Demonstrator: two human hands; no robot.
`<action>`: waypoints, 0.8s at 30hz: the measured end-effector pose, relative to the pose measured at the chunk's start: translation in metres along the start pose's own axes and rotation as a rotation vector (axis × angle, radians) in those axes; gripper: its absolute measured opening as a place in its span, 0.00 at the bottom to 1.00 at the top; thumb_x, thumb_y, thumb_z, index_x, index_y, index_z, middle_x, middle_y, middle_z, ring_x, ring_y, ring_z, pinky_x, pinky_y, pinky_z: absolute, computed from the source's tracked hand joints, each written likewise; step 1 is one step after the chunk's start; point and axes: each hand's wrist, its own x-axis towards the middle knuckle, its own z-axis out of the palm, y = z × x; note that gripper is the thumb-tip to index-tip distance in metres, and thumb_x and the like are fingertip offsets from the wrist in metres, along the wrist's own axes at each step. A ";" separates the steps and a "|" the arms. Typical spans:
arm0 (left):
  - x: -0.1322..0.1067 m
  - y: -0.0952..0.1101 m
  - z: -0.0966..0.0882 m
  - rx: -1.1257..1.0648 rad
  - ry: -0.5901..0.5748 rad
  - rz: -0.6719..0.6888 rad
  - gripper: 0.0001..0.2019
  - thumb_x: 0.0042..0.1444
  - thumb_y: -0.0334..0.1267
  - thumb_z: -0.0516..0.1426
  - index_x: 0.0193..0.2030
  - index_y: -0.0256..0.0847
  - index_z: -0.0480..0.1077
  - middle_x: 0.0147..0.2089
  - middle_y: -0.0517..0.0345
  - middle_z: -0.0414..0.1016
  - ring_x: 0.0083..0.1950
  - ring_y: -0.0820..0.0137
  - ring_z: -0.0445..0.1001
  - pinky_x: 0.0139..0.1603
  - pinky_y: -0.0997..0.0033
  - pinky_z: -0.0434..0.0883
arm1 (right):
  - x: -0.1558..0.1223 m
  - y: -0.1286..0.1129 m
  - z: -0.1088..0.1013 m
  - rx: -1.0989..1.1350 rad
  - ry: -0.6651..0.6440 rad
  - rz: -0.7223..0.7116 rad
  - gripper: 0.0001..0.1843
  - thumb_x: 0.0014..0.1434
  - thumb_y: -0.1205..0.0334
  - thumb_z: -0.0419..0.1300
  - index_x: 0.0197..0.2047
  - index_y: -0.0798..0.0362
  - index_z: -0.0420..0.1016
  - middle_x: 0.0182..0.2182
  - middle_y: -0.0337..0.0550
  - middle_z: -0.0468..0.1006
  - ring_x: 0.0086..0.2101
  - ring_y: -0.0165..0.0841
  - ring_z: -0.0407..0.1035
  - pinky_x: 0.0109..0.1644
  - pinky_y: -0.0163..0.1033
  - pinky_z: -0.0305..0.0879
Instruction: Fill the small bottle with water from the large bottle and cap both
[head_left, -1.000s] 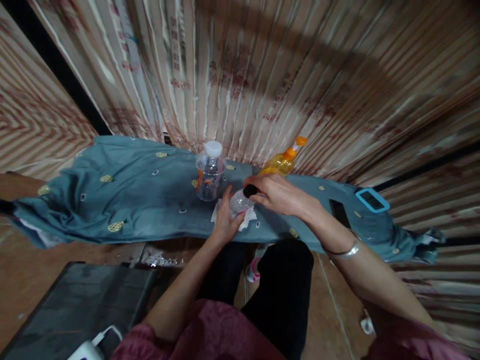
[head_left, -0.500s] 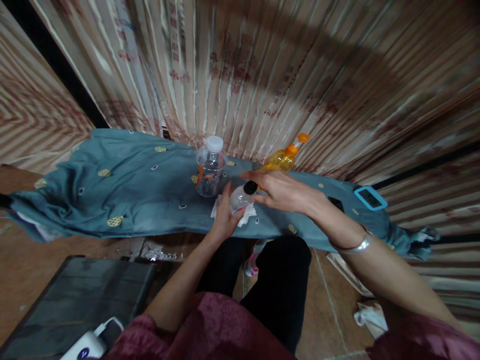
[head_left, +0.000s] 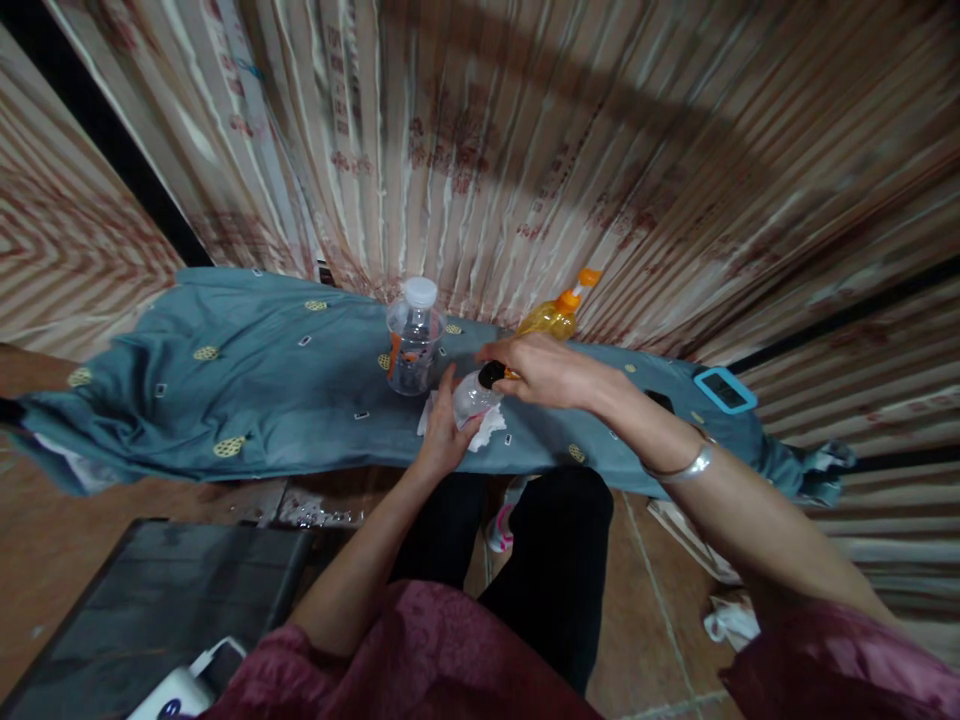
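A clear plastic bottle [head_left: 469,398] with a black cap [head_left: 492,375] stands tilted over a crumpled white tissue [head_left: 491,428]. My left hand [head_left: 447,428] wraps round the bottle's body from the left. On the cap, the fingers of my right hand [head_left: 538,370] are closed from the right side; a silver bangle circles that wrist. Behind my right hand stands a pump bottle [head_left: 551,318] of yellow liquid with an orange pump head, its lower part hidden. To the left of the capped bottle is a larger clear plastic bottle [head_left: 414,345] with a white lid.
A grey-blue patterned cloth [head_left: 300,390] covers the narrow table. At its right end lies a blue-framed device [head_left: 725,390], with a dark object [head_left: 659,401] nearer my forearm. A pleated curtain [head_left: 465,150] hangs behind. A black box [head_left: 172,580] bearing a white power bank [head_left: 176,695] is lower left.
The view has shifted slightly, so the table things sit a little further left. My right hand stays at the black cap and my left hand keeps holding the bottle.
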 end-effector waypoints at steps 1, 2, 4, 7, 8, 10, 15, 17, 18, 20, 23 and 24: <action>0.000 0.000 0.000 0.000 0.000 0.001 0.45 0.59 0.46 0.63 0.76 0.39 0.44 0.68 0.37 0.68 0.69 0.49 0.69 0.70 0.46 0.64 | 0.001 -0.001 0.001 -0.011 -0.007 0.014 0.15 0.67 0.66 0.62 0.55 0.59 0.79 0.47 0.55 0.85 0.49 0.44 0.80 0.45 0.37 0.66; 0.000 0.000 0.000 0.002 0.000 0.003 0.45 0.59 0.47 0.63 0.76 0.39 0.44 0.68 0.37 0.68 0.69 0.49 0.69 0.70 0.46 0.64 | 0.003 -0.002 0.002 -0.025 -0.006 0.039 0.13 0.69 0.63 0.60 0.51 0.62 0.81 0.43 0.58 0.85 0.46 0.46 0.80 0.43 0.39 0.66; 0.000 -0.001 0.000 0.005 -0.004 0.009 0.45 0.60 0.47 0.63 0.76 0.39 0.44 0.68 0.38 0.68 0.68 0.49 0.69 0.70 0.46 0.65 | 0.006 -0.003 0.004 -0.048 0.009 0.089 0.21 0.73 0.56 0.56 0.45 0.66 0.82 0.40 0.65 0.85 0.44 0.50 0.81 0.41 0.42 0.66; 0.001 -0.001 -0.001 0.006 -0.004 0.019 0.45 0.59 0.47 0.63 0.76 0.38 0.44 0.68 0.36 0.68 0.69 0.48 0.69 0.70 0.46 0.64 | 0.006 -0.004 0.004 -0.044 0.013 0.083 0.22 0.71 0.52 0.60 0.51 0.66 0.80 0.44 0.65 0.84 0.47 0.51 0.80 0.42 0.41 0.67; 0.001 -0.001 -0.001 0.007 -0.004 0.019 0.45 0.59 0.47 0.63 0.76 0.38 0.44 0.68 0.36 0.68 0.69 0.48 0.69 0.70 0.45 0.64 | 0.006 -0.003 0.004 -0.035 0.005 0.060 0.21 0.68 0.55 0.63 0.55 0.64 0.78 0.46 0.62 0.84 0.48 0.49 0.79 0.43 0.40 0.67; 0.001 -0.001 -0.001 0.007 -0.010 0.015 0.45 0.59 0.46 0.63 0.76 0.38 0.44 0.68 0.36 0.68 0.69 0.48 0.69 0.70 0.45 0.64 | 0.004 -0.003 0.003 -0.024 -0.011 0.026 0.19 0.65 0.62 0.66 0.58 0.59 0.77 0.48 0.56 0.84 0.49 0.44 0.79 0.44 0.37 0.66; 0.002 -0.001 -0.001 0.017 -0.003 0.014 0.44 0.59 0.46 0.63 0.76 0.39 0.45 0.70 0.37 0.66 0.69 0.49 0.68 0.70 0.45 0.64 | 0.004 -0.004 0.008 -0.059 0.024 0.110 0.19 0.72 0.55 0.57 0.46 0.63 0.81 0.42 0.63 0.84 0.45 0.48 0.80 0.42 0.40 0.66; 0.002 -0.001 -0.002 0.025 0.002 0.010 0.44 0.59 0.47 0.63 0.76 0.40 0.45 0.69 0.37 0.67 0.69 0.49 0.69 0.70 0.45 0.65 | 0.004 -0.004 0.008 -0.057 0.030 0.110 0.22 0.71 0.51 0.58 0.50 0.65 0.80 0.43 0.64 0.84 0.46 0.49 0.80 0.41 0.41 0.66; 0.002 -0.001 -0.002 0.026 0.001 0.007 0.44 0.59 0.47 0.63 0.76 0.40 0.45 0.69 0.37 0.68 0.69 0.49 0.69 0.70 0.45 0.65 | 0.004 -0.004 0.007 -0.049 0.025 0.089 0.21 0.69 0.53 0.61 0.53 0.63 0.78 0.45 0.62 0.84 0.47 0.48 0.79 0.41 0.40 0.66; 0.002 -0.003 -0.002 0.023 -0.002 0.002 0.45 0.59 0.48 0.63 0.76 0.40 0.45 0.68 0.38 0.68 0.69 0.49 0.69 0.70 0.45 0.65 | 0.004 -0.005 0.006 -0.036 0.005 0.040 0.19 0.66 0.59 0.65 0.57 0.59 0.76 0.47 0.55 0.85 0.48 0.44 0.79 0.42 0.37 0.65; 0.001 -0.005 -0.002 0.008 0.002 -0.007 0.44 0.58 0.47 0.63 0.76 0.40 0.46 0.69 0.38 0.68 0.69 0.49 0.69 0.70 0.45 0.65 | 0.005 -0.007 0.007 -0.057 0.004 0.067 0.12 0.69 0.61 0.60 0.49 0.60 0.81 0.43 0.58 0.85 0.46 0.45 0.80 0.41 0.38 0.65; 0.001 -0.005 -0.002 0.006 0.007 -0.010 0.44 0.58 0.46 0.63 0.76 0.40 0.47 0.69 0.38 0.67 0.69 0.49 0.69 0.71 0.45 0.64 | 0.005 -0.008 0.008 -0.069 0.013 0.098 0.16 0.71 0.58 0.58 0.45 0.62 0.82 0.41 0.62 0.85 0.44 0.47 0.81 0.40 0.40 0.65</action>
